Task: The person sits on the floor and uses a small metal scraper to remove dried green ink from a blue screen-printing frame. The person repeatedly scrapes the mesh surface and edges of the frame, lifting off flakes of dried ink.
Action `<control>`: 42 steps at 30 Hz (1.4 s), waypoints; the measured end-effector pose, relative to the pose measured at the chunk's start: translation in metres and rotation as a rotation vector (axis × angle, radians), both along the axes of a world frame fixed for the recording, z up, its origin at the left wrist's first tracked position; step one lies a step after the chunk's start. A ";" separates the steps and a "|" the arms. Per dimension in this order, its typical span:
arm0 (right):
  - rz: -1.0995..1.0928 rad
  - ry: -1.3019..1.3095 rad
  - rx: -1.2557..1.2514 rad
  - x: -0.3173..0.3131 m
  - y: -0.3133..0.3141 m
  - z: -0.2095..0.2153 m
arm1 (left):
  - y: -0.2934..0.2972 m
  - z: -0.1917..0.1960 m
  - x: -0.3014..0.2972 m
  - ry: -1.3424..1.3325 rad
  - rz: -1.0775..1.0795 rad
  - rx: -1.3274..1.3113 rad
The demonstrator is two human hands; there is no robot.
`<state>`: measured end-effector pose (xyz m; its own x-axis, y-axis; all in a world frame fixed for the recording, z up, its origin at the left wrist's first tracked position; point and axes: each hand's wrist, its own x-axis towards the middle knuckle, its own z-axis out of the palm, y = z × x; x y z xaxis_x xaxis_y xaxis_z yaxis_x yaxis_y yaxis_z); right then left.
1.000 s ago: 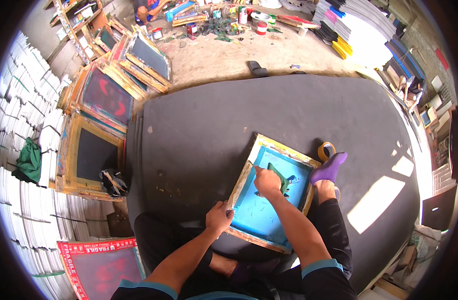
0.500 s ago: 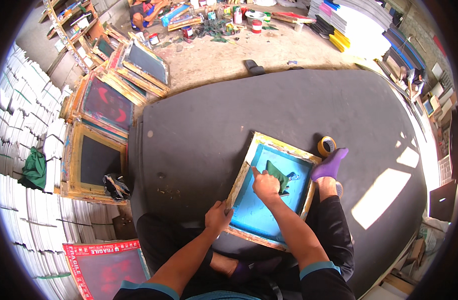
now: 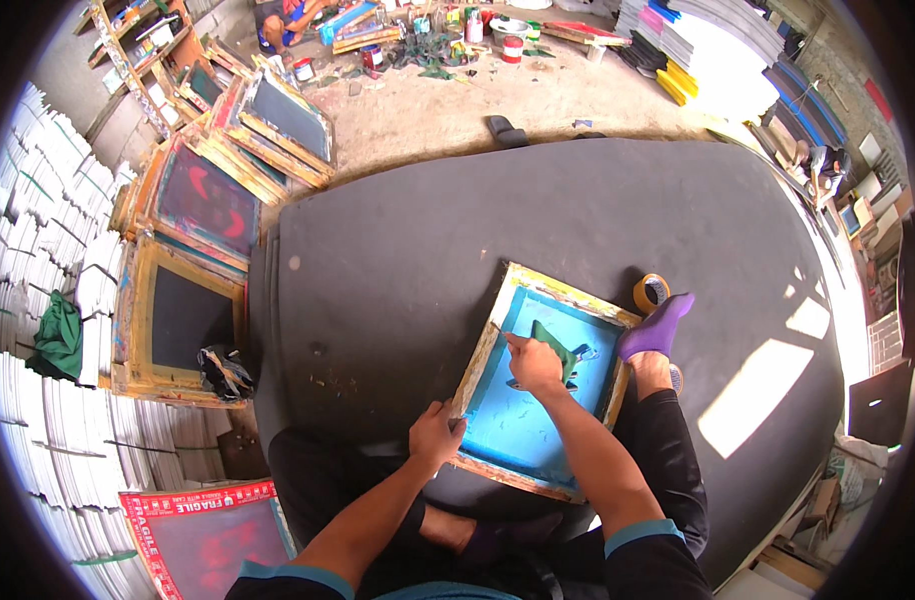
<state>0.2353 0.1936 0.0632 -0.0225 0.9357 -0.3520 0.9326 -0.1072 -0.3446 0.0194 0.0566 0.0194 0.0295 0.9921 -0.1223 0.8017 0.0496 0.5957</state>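
Observation:
A wooden screen-printing frame (image 3: 538, 487) with light blue mesh lies tilted across my lap and the dark sheet. My left hand (image 3: 437, 433) is closed on its lower left edge, thumb on the wood. Over the mesh, my right hand (image 3: 536, 364) is closed on a bunched green cloth (image 3: 550, 338), its index finger stretched toward the frame's left inner edge. Part of the cloth is hidden under the palm. A small blue smudge or print (image 3: 585, 352) shows on the mesh right of the cloth. My foot in a purple sock (image 3: 661, 325) rests against the frame's right side.
A yellow tape roll (image 3: 651, 292) lies by the foot on the dark sheet (image 3: 408, 240). More screen frames (image 3: 193, 310) lean at left beside stacked white sheets (image 3: 48, 420). A red-taped screen (image 3: 143, 545) lies lower left. Paint cans (image 3: 513, 49) and people are farther off.
My right hand has shifted slightly with the cloth, its index finger still stretched toward the frame's left side. The left hand keeps its hold, and the view has turned slightly.

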 end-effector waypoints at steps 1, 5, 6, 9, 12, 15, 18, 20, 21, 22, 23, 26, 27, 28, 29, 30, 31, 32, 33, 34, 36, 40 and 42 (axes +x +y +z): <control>0.012 -0.025 0.023 0.002 0.000 -0.001 | 0.000 -0.001 0.001 -0.018 0.006 -0.001; 0.064 -0.102 0.136 0.005 -0.014 -0.018 | 0.002 0.004 0.000 -0.032 0.006 -0.060; 0.068 -0.124 0.180 0.005 -0.019 -0.022 | 0.003 0.006 0.001 -0.026 0.008 -0.062; 0.079 -0.168 0.155 0.002 -0.022 -0.023 | 0.002 0.007 0.002 -0.002 0.008 -0.073; 0.085 -0.192 0.114 -0.010 -0.022 -0.014 | 0.001 0.001 0.000 0.024 0.006 -0.073; 0.090 -0.233 0.087 -0.021 -0.017 -0.008 | 0.001 0.003 0.002 0.021 0.001 -0.056; 0.053 -0.233 0.082 -0.033 -0.011 -0.002 | 0.000 0.005 0.002 0.021 -0.001 -0.064; -0.007 -0.130 0.019 -0.031 0.001 0.006 | 0.002 0.005 0.000 0.019 -0.003 -0.069; -0.037 -0.079 -0.009 -0.027 0.003 0.010 | 0.001 0.007 0.000 0.019 0.000 -0.079; -0.131 0.069 0.033 -0.017 0.000 0.015 | 0.000 0.010 0.000 0.019 0.004 -0.089; -0.229 0.176 0.027 0.000 0.001 0.004 | 0.003 0.012 0.003 0.014 -0.004 -0.091; -0.208 0.109 0.055 0.011 -0.006 0.003 | -0.001 0.005 0.003 -0.033 0.021 -0.045; -0.189 0.072 0.063 0.008 -0.009 0.008 | 0.000 0.002 0.002 -0.017 0.019 -0.050; -0.170 0.034 0.072 0.005 -0.011 0.011 | 0.001 -0.001 0.000 -0.002 0.017 -0.055; -0.133 -0.003 0.071 0.002 -0.011 0.011 | 0.003 -0.001 -0.001 0.015 0.007 -0.057; -0.096 -0.040 0.069 -0.002 -0.010 0.010 | 0.002 -0.001 0.000 0.011 0.012 -0.058; -0.058 -0.078 0.068 -0.004 -0.009 0.009 | 0.000 0.000 0.002 0.006 0.018 -0.058; -0.018 -0.103 0.090 -0.006 -0.009 0.006 | 0.001 0.003 0.002 0.004 0.025 -0.057; -0.012 -0.114 0.094 -0.007 -0.009 0.004 | 0.001 0.006 0.002 -0.009 0.022 -0.066; -0.006 -0.125 0.098 -0.008 -0.009 0.002 | 0.002 0.010 0.002 -0.023 0.019 -0.074; 0.002 -0.146 0.126 -0.010 -0.013 -0.002 | 0.001 0.010 0.001 -0.033 0.016 -0.084; -0.001 -0.174 0.163 -0.009 -0.018 -0.011 | 0.001 0.004 0.001 -0.015 0.003 -0.077; 0.009 -0.180 0.112 -0.013 -0.018 -0.004 | 0.000 0.002 0.000 -0.002 0.009 -0.075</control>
